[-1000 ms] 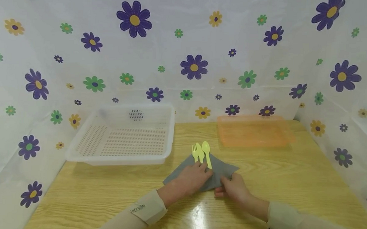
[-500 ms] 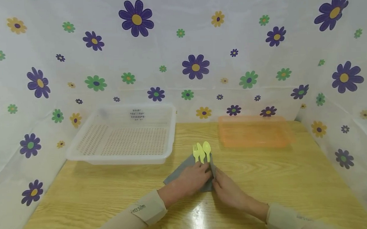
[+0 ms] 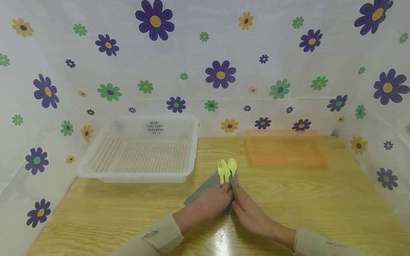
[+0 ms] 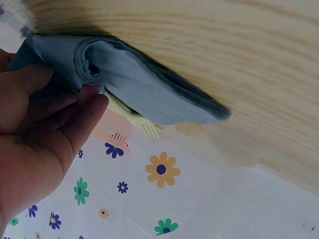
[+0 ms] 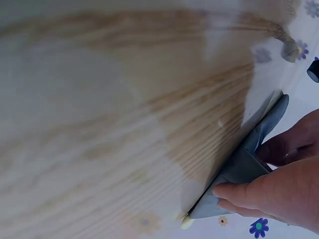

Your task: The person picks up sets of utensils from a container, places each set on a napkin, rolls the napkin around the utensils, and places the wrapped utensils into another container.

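Note:
A yellow fork [image 3: 221, 172], knife [image 3: 226, 170] and spoon [image 3: 232, 165] lie side by side on a grey cloth napkin [image 3: 201, 189], heads pointing away from me. My left hand [image 3: 212, 201] holds their handles down with bent fingers, partly hidden in the head view. In the left wrist view, the napkin [image 4: 144, 89] curls over beside the left fingertips [image 4: 97, 107], and the fork [image 4: 148, 127] sticks out below it. Close against the left hand, my right hand [image 3: 253, 215] grips the napkin's raised right flap. The right wrist view shows its fingers [image 5: 232, 193] against the folded napkin [image 5: 241, 167].
A white perforated basket [image 3: 139, 180] stands at the back left of the wooden table [image 3: 312, 199]. An orange tray [image 3: 287, 162] sits at the back right. A flower-patterned sheet [image 3: 184, 15] hangs behind and along both sides.
My right hand has lifted the napkin's right corner and folded it leftward toward the spoon, moving in beside the left hand. The left hand has stayed on the cutlery.

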Demonstrator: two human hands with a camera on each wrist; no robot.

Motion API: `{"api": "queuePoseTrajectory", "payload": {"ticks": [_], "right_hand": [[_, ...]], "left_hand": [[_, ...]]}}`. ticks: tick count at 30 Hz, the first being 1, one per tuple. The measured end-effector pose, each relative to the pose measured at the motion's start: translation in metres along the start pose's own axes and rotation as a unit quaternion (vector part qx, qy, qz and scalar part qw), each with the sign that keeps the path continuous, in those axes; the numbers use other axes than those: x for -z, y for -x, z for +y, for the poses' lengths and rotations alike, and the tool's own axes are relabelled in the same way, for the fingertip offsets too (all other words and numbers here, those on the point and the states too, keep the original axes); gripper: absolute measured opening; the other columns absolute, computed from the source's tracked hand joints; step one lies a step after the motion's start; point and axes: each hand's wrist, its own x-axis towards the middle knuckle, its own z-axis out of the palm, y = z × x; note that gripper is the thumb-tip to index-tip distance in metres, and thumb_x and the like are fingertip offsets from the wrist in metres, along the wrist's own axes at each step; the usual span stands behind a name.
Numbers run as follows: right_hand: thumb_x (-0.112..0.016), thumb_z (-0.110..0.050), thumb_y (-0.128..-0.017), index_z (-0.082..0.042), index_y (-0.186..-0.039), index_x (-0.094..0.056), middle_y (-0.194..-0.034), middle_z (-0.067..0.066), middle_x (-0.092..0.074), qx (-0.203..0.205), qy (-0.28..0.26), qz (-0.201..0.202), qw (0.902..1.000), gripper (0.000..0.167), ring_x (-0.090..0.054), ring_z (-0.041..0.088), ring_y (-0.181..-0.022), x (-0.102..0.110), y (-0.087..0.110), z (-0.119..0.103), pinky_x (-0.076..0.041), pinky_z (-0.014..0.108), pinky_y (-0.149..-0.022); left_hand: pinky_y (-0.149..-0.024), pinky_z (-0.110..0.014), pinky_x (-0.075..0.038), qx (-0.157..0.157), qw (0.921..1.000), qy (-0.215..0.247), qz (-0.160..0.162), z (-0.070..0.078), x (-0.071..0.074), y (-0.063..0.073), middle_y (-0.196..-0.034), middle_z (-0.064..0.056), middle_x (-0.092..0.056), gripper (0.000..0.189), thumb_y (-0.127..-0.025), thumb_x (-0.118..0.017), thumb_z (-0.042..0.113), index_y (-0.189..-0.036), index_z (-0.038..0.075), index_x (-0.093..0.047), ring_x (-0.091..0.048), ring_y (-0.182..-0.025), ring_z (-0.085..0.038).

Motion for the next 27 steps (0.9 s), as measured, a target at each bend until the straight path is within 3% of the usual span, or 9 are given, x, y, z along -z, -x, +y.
{"api": "queuePoseTrajectory", "payload": {"ticks": [5, 9, 14, 17, 21, 24, 27], "right_hand": [[-0.038, 0.001, -0.1, 0.014, -0.151, -0.002, -0.16, 0.031, -0.003, 0.011, 0.02, -0.003, 0.9997, 0.064, -0.006, 0.039, -0.15, -0.003, 0.001, 0.0, -0.011, 0.051, -0.12], [-0.043, 0.003, -0.097, 0.014, -0.152, -0.005, -0.159, 0.033, -0.009, 0.031, 0.041, 0.0, 0.9987, 0.068, -0.01, 0.04, -0.149, -0.004, 0.0, 0.001, -0.013, 0.051, -0.119], [-0.044, 0.003, -0.095, 0.012, -0.153, -0.009, -0.159, 0.031, -0.014, 0.049, 0.091, -0.007, 0.9947, 0.068, -0.013, 0.04, -0.149, -0.006, 0.001, 0.002, -0.015, 0.052, -0.119], [-0.043, 0.001, -0.097, 0.013, -0.152, -0.019, -0.158, 0.03, -0.023, 0.048, 0.119, -0.011, 0.9917, 0.061, -0.018, 0.04, -0.148, -0.007, 0.002, 0.001, -0.019, 0.054, -0.118], [-0.045, -0.002, -0.099, 0.014, -0.148, -0.028, -0.155, 0.031, -0.028, 0.047, 0.161, -0.018, 0.9856, 0.055, -0.024, 0.044, -0.146, -0.005, 0.003, 0.0, -0.023, 0.055, -0.116], [-0.046, -0.006, -0.101, 0.016, -0.147, -0.029, -0.154, 0.035, -0.026, 0.048, 0.202, -0.035, 0.9775, 0.054, -0.025, 0.047, -0.144, -0.003, 0.004, 0.0, -0.024, 0.056, -0.115], [-0.049, -0.008, -0.1, 0.016, -0.145, -0.032, -0.152, 0.035, -0.031, 0.068, 0.254, -0.049, 0.9635, 0.054, -0.029, 0.046, -0.142, 0.002, 0.006, 0.003, -0.028, 0.054, -0.115]], "left_hand": [[-0.073, -0.02, -0.053, 0.0, 0.9995, 0.018, 0.025, -0.003, -0.001, 0.005, -0.118, -0.005, -0.058, 0.042, -0.089, -0.069, 0.009, -0.129, 0.005, -0.057, -0.06, -0.091, -0.012], [-0.062, -0.016, -0.049, 0.013, 0.9969, 0.046, 0.063, -0.004, -0.004, 0.01, -0.104, -0.005, -0.058, 0.03, -0.091, -0.065, 0.006, -0.119, 0.002, -0.054, -0.057, -0.08, -0.009], [-0.051, -0.018, -0.045, 0.05, 0.9832, 0.155, 0.082, -0.005, -0.004, 0.014, -0.097, -0.006, -0.059, 0.032, -0.095, -0.064, 0.011, -0.122, 0.006, -0.047, -0.057, -0.07, -0.012], [-0.052, -0.02, -0.046, 0.044, 0.9864, 0.14, 0.074, -0.006, -0.004, 0.016, -0.102, -0.005, -0.057, 0.039, -0.094, -0.067, 0.012, -0.128, 0.014, -0.048, -0.058, -0.072, -0.013], [-0.057, -0.022, -0.05, 0.012, 0.9948, 0.047, 0.089, -0.007, -0.005, 0.019, -0.106, -0.003, -0.056, 0.041, -0.091, -0.072, 0.014, -0.127, 0.017, -0.053, -0.06, -0.08, -0.014], [-0.059, -0.022, -0.051, -0.006, 0.9942, -0.009, 0.107, -0.008, -0.005, 0.022, -0.106, -0.001, -0.059, 0.035, -0.091, -0.072, 0.017, -0.122, 0.016, -0.057, -0.061, -0.084, -0.014], [-0.057, -0.02, -0.049, -0.019, 0.9927, -0.046, 0.111, -0.01, -0.006, 0.024, -0.102, 0.001, -0.059, 0.03, -0.092, -0.07, 0.02, -0.119, 0.017, -0.058, -0.059, -0.082, -0.012]]}}
